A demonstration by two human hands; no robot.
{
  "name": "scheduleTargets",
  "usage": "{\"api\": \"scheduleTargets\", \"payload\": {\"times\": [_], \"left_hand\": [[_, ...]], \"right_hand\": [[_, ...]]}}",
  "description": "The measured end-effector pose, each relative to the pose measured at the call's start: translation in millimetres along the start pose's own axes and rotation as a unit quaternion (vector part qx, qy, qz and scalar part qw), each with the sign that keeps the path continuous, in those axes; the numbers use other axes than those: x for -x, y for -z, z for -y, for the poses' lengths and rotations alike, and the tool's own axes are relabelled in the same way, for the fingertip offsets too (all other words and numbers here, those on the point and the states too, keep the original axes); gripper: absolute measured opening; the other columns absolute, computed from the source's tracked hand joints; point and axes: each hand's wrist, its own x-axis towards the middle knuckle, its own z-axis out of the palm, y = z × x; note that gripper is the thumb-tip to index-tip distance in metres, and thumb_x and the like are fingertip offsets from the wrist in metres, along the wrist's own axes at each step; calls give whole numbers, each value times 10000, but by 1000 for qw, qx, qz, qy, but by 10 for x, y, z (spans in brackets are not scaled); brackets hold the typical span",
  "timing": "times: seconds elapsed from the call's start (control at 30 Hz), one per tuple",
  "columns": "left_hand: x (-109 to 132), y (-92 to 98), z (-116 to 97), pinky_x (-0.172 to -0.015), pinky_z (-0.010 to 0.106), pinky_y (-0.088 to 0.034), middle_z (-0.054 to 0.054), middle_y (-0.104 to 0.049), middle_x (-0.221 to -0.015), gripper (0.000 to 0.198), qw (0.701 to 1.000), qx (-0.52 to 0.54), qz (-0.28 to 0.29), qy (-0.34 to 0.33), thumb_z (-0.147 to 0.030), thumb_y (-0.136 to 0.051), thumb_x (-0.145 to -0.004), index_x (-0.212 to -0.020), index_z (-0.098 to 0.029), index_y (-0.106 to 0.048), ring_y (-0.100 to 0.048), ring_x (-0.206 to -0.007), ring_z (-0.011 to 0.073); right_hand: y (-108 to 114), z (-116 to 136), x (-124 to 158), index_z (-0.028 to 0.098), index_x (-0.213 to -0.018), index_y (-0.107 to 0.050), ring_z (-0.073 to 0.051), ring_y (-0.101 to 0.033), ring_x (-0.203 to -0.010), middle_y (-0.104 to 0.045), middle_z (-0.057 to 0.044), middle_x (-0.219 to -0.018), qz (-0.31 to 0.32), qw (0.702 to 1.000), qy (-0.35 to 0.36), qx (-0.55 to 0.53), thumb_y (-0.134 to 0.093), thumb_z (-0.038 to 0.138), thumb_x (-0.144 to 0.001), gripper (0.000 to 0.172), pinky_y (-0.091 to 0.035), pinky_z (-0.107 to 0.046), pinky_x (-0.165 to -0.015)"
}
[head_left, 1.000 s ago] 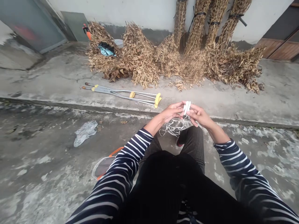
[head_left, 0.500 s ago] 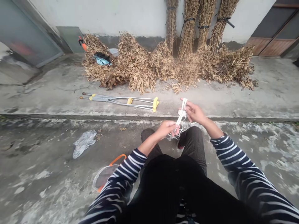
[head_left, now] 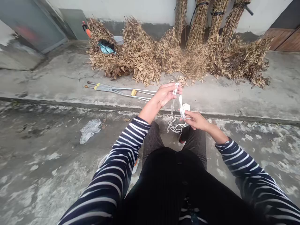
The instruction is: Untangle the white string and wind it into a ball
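Holding a white band (head_left: 180, 104) between left hand (head_left: 165, 93) and right hand (head_left: 197, 120), parted
Pinched at the left, held in the right's fingers beside a white wad (head_left: 186, 107), dangling loosely near the trousers (head_left: 198, 142)

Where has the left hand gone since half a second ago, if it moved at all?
Yes; against the step edge, the left hand has shifted up the view, now covering one end of the crutches.
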Motion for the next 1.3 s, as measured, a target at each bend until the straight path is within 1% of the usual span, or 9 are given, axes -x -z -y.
{"api": "scheduleTargets", "payload": {"times": [0.2,0.3,0.43,0.5,0.6,0.7,0.9,1.07,1.3], "left_hand": [[-405,230,333,-626,207,-534,88,-745,-816,116,998,-39,-16,56,-206,-667,-951,-906,-113,-719,-688,-703,128],[-441,371,592,-621,226,-551,99,-724,-794,149,978,-148,7,145,-248,-713,-926,-882,-105,-711,-677,-701,147],[-276,431,832,-631,215,-565,141,-734,-1076,194,960,-237,-105,106,-171,-744,-859,-1032,-99,-692,-686,-950,196],[-124,386,879,-664,217,-577,151,-677,-1310,385,974,-212,-57,46,-156,-755,-828,-1204,-134,-672,-645,-1148,233],[80,239,901,-737,264,-602,159,-595,-1471,653,987,-135,89,-10,-222,-825,-764,-1381,-192,-614,-580,-1311,295],[170,73,940,-712,271,-589,184,-663,-1376,730,985,-95,145,4,-332,-898,-697,-1360,-164,-641,-660,-1183,302],[287,-43,1190,-581,243,-551,130,-753,-883,592,990,-65,118,48,-576,-852,-733,-1018,-75,-720,-726,-811,211],[594,-8,1355,-528,233,-543,112,-742,-830,543,984,-103,110,91,-599,-766,-819,-990,-90,-684,-725,-742,190],[958,25,969,-514,221,-520,92,-736,-788,420,962,-175,182,107,-526,-731,-860,-880,-108,-702,-691,-695,162]], "right_hand": [[-83,74,21,224,-1555,-492,-7,-454,-341,-803,-87,-1043,27,985,-2,-172,-708,452,-942,689,-384,-155,-324],[-20,106,-2,228,-1576,-451,-10,-472,-335,-802,-97,-1063,41,965,16,-260,-705,431,-953,702,-349,-157,-323],[82,123,-40,235,-1583,-437,-1,-449,-321,-806,-96,-1071,-8,948,21,-316,-735,384,-938,726,-306,-157,-315],[103,102,-67,241,-1577,-446,-2,-454,-319,-807,-91,-1068,-23,945,21,-326,-747,373,-927,728,-289,-155,-309],[95,59,-120,240,-1559,-473,-2,-449,-314,-809,-85,-1055,-25,942,27,-334,-764,373,-912,722,-270,-154,-298],[77,59,-165,237,-1567,-463,-2,-443,-322,-808,-97,-1093,-28,942,33,-334,-765,378,-909,737,-266,-154,-293],[136,137,-178,239,-1609,-401,-20,-458,-331,-820,-59,-962,-53,951,45,-302,-762,425,-908,811,-335,-160,-338],[185,101,-205,283,-1618,-387,-20,-463,-334,-793,-110,-1174,-115,970,34,-212,-716,482,-925,792,-355,-174,-326],[161,-58,-231,257,-1616,-401,-38,-499,-345,-772,-116,-1233,-164,983,6,-76,-584,443,-988,680,-420,-204,-368]]}}
